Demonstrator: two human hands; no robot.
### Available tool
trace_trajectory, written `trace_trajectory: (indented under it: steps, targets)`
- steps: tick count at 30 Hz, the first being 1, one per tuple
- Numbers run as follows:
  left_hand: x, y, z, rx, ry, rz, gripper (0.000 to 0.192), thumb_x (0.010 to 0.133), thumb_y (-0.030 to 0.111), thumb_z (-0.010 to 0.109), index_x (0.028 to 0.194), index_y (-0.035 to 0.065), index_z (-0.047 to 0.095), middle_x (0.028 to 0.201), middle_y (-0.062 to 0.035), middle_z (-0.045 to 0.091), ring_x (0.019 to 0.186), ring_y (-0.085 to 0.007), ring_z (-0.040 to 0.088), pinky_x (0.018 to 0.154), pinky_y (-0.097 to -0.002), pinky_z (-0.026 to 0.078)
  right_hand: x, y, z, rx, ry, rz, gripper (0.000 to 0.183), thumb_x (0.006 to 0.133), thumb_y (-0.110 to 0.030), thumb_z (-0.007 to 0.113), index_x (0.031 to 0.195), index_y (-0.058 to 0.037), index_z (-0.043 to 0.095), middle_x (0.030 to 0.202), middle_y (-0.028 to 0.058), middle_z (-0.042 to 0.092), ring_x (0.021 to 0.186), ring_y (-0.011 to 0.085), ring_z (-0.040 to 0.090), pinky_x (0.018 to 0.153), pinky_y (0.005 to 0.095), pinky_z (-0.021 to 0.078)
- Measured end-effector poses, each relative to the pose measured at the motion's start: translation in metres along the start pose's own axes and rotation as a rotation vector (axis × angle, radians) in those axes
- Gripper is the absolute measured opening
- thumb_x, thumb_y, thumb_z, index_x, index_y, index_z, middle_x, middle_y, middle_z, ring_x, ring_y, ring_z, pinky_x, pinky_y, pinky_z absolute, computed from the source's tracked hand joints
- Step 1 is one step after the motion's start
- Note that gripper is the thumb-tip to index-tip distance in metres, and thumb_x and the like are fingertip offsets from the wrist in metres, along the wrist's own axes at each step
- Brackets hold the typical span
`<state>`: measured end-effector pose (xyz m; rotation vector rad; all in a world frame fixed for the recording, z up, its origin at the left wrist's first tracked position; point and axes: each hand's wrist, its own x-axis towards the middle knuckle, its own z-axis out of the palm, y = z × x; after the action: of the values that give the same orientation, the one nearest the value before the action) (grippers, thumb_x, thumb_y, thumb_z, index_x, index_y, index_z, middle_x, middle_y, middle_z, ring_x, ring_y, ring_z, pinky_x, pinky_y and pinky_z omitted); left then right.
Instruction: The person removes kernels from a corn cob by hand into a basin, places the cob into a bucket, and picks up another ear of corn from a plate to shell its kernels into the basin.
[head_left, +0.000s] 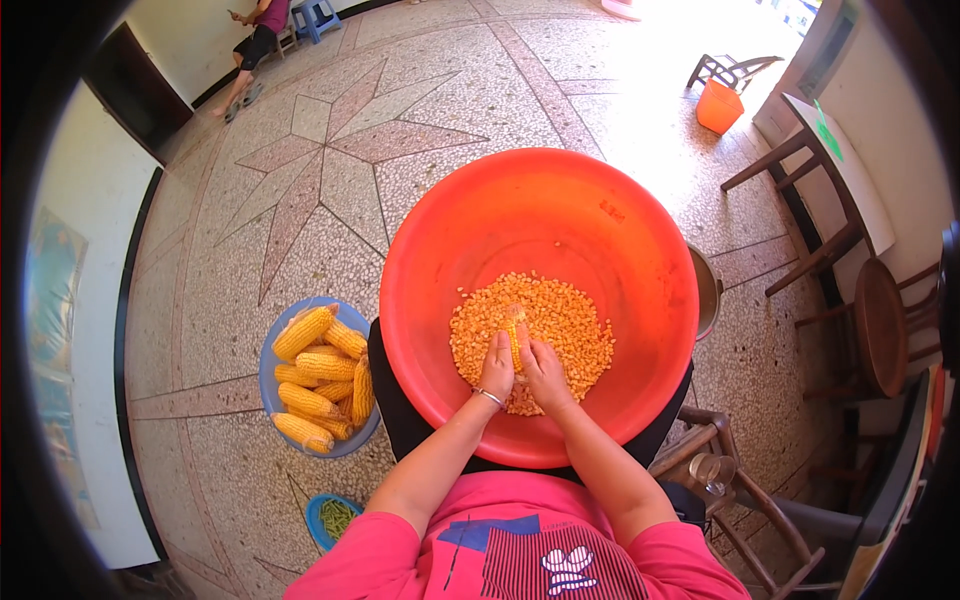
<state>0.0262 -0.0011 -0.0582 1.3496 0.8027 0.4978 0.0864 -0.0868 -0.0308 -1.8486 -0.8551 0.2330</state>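
Note:
A large red plastic basin (540, 202) rests on my lap, with a broad heap of loose yellow corn kernels (559, 300) on its bottom. Over the heap, a partly shelled corn cob (516, 330) stands between my two hands, its top end pointing away from me. My left hand (496, 367), with a bracelet at the wrist, grips the cob from the left side. From the right, my right hand (546, 373) presses its fingers and thumb against the same cob. The cob's lower part is hidden by my hands.
Whole corn cobs (326, 366) fill a blue bowl (268, 382) at left. Green beans (336, 517) lie in a smaller blue basin (313, 517). A metal pot (705, 292) sits right of the red basin. A wooden chair (765, 517) holds a glass (712, 472). Another person (259, 45) sits far left.

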Motion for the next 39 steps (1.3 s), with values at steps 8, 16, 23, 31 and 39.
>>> trace_trajectory:
  steps: [8,16,23,31,39]
  targets:
    - [0.001,-0.003,0.001,0.021,0.049,0.039,0.044,0.095,0.035,0.029,0.107,-0.0032,0.048,0.097,-0.0105,0.054,0.092,-0.0173,0.049,0.085,-0.0275,0.038,-0.002,-0.013,-0.004,0.075,-0.074,0.22,0.031,0.091,-0.027,0.04,0.084,0.0005,0.052,0.068,0.0174,0.052,0.064,0.0318,0.051,0.06,0.0386,0.0405]
    - [0.007,-0.021,-0.006,-0.174,-0.062,-0.092,0.043,0.095,0.034,0.029,0.108,-0.0025,0.048,0.099,-0.0085,0.055,0.093,-0.0153,0.049,0.086,-0.0261,0.038,0.0,-0.001,0.0,0.142,0.054,0.229,0.03,0.092,-0.027,0.039,0.089,-0.001,0.054,0.071,0.0158,0.054,0.064,0.0248,0.053,0.06,0.0337,0.0423]
    - [-0.001,0.003,0.002,-0.009,0.011,0.033,0.041,0.095,0.034,0.029,0.106,-0.0017,0.048,0.095,-0.0104,0.055,0.09,-0.0175,0.05,0.082,-0.0272,0.039,0.0,-0.001,-0.005,0.364,-0.006,0.338,0.029,0.091,-0.025,0.041,0.095,0.0011,0.054,0.081,0.0133,0.058,0.073,0.0203,0.055,0.066,0.0297,0.0428]
    - [-0.01,0.016,0.005,0.109,-0.004,0.138,0.034,0.095,0.033,0.03,0.094,0.0014,0.043,0.081,-0.0097,0.047,0.076,-0.0181,0.046,0.072,-0.0302,0.04,0.0,-0.014,-0.005,0.111,-0.029,0.221,0.032,0.09,-0.032,0.043,0.085,-0.0011,0.051,0.072,0.0221,0.054,0.068,0.0392,0.053,0.058,0.0419,0.0411]
    - [-0.01,0.02,0.004,0.024,-0.066,0.12,0.033,0.096,0.033,0.028,0.092,0.0031,0.043,0.08,-0.0044,0.043,0.076,-0.013,0.041,0.073,-0.026,0.038,0.0,-0.003,0.001,0.019,0.073,0.228,0.029,0.092,-0.024,0.04,0.085,0.0008,0.053,0.067,0.0184,0.052,0.06,0.0305,0.051,0.056,0.0372,0.0402]
